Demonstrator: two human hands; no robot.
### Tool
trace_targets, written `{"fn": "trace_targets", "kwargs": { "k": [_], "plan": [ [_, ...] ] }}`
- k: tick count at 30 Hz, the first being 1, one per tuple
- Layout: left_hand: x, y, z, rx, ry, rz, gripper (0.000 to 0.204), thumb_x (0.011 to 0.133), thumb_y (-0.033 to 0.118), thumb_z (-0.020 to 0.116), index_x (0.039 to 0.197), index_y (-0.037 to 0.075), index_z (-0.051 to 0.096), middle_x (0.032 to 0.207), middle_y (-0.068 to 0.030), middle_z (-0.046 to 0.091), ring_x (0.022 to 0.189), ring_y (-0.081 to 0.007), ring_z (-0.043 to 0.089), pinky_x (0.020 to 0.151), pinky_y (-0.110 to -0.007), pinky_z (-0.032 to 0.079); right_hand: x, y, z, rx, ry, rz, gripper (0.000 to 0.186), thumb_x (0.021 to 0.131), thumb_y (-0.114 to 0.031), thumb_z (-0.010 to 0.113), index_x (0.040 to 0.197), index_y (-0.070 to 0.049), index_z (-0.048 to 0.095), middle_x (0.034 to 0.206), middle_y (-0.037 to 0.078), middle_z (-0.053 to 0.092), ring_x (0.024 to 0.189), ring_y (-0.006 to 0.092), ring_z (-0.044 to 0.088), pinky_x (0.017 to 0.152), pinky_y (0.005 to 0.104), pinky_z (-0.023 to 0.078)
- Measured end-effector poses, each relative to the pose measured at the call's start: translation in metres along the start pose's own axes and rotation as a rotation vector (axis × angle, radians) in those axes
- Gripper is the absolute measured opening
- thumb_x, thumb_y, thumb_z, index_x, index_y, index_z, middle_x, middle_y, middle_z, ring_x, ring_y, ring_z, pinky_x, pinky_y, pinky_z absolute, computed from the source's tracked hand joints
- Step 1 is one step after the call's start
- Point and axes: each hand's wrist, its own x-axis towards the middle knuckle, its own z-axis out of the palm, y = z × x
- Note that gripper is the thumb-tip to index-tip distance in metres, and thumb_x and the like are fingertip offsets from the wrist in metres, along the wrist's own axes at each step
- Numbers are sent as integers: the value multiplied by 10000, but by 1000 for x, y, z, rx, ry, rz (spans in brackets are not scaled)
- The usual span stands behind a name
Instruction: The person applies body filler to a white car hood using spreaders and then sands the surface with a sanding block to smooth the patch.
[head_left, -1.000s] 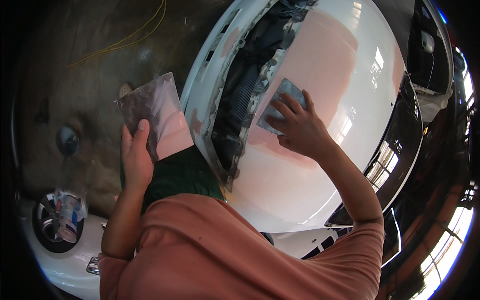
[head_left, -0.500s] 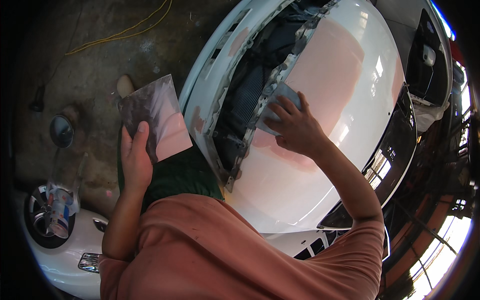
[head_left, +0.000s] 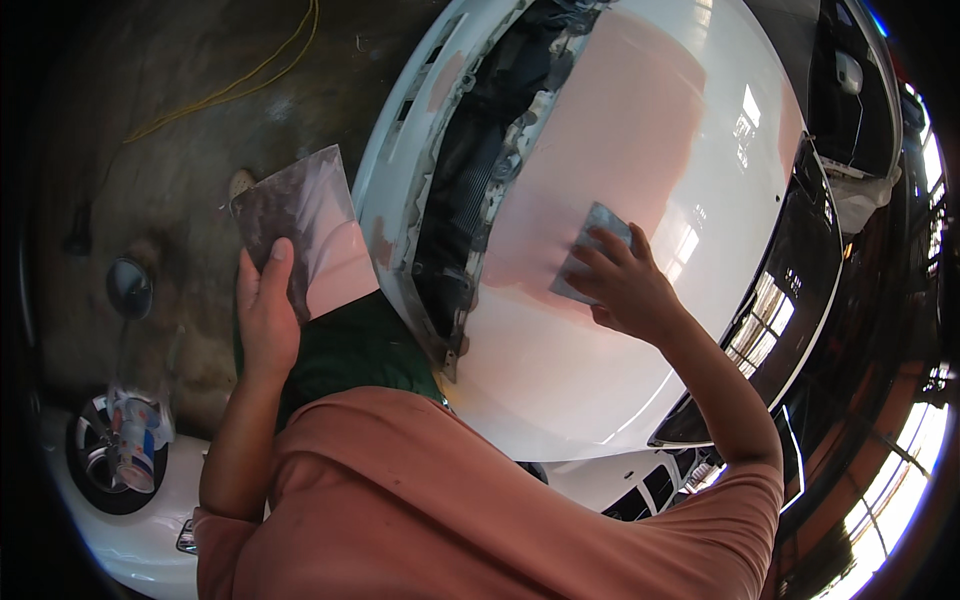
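Head view: right hand (head_left: pixel 630 290) has slid its gray spreader (head_left: pixel 592 250) further up the car hood (head_left: pixel 620 150) over pink filler, so smoothing goes on. Left hand (head_left: pixel 265 315) still grips the mixing board (head_left: pixel 305 235), off to the side.

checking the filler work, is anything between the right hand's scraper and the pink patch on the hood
Nothing visible. The right hand presses the grey scraper flat on the pink filler patch of the white hood. The left hand holds the smeared board off to the side, clear of the hood.
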Motion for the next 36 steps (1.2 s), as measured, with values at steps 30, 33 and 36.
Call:
{"fn": "trace_targets", "kwargs": {
  "k": [30, 33, 36],
  "plan": [
    [-29, 25, 124, -467, -343, -450, 329, 1055, 211, 573, 1349, 73, 517, 1234, -75, 641, 1096, -192, 651, 952, -360, 544, -25, -112, -71, 1099, 657, 156, 648, 780, -230, 821, 1393, -124, 638, 1511, 207, 440, 1444, 411, 398, 1157, 544, 352],
    [-12, 25, 93, -511, -286, -325, 325, 1043, 195, 599, 1336, 69, 536, 1230, -73, 641, 1103, -188, 643, 977, -356, 523, -31, -95, -65, 600, 440, 415, 562, 758, -240, 803, 1304, -177, 687, 1475, 149, 486, 1394, 405, 430, 1160, 549, 338],
    [2, 24, 67, -294, -281, -69, 354, 1046, 222, 604, 1341, 39, 535, 1232, -69, 634, 1118, -164, 616, 986, -334, 494, -19, -99, -57, 409, 388, 414, 564, 742, -261, 802, 1293, -230, 685, 1469, 114, 491, 1389, 396, 425, 1142, 624, 308]
  ]
}}
